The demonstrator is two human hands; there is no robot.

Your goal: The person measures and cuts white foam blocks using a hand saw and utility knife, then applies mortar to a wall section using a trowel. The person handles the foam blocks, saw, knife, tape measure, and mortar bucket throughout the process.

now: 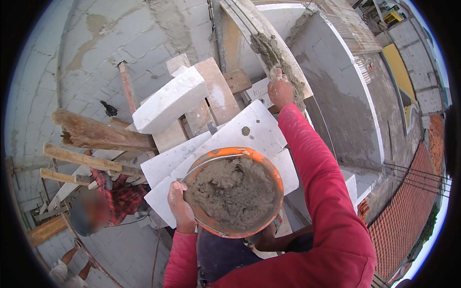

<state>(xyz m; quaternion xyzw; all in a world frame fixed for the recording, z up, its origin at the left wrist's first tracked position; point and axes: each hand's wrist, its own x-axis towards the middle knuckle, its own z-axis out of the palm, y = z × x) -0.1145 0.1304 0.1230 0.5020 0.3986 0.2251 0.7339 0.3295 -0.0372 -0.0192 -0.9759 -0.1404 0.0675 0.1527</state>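
Observation:
An orange bucket (272, 168) full of wet grey mortar (235, 192) sits in front of my body. My left hand (181, 204) is closed on the bucket's left rim. My right hand (280, 90) reaches forward to the top of a narrow wall ledge (249, 19), where a strip of wet mortar (271, 50) lies. Its fingers are curled at the mortar; whatever they hold is hidden. White blocks or slabs (211, 146) lie beneath and beyond the bucket, one with a small mortar blob (246, 130) on it.
A thick white block (170, 98) rests on boards left of the ledge. Rough timber beams (103, 130) jut out at left. Below them is a co-worker in a checked shirt (122, 197); another person's legs (72, 264) show lower left. Thin rebar (418, 175) projects at right, near a tiled roof (401, 216).

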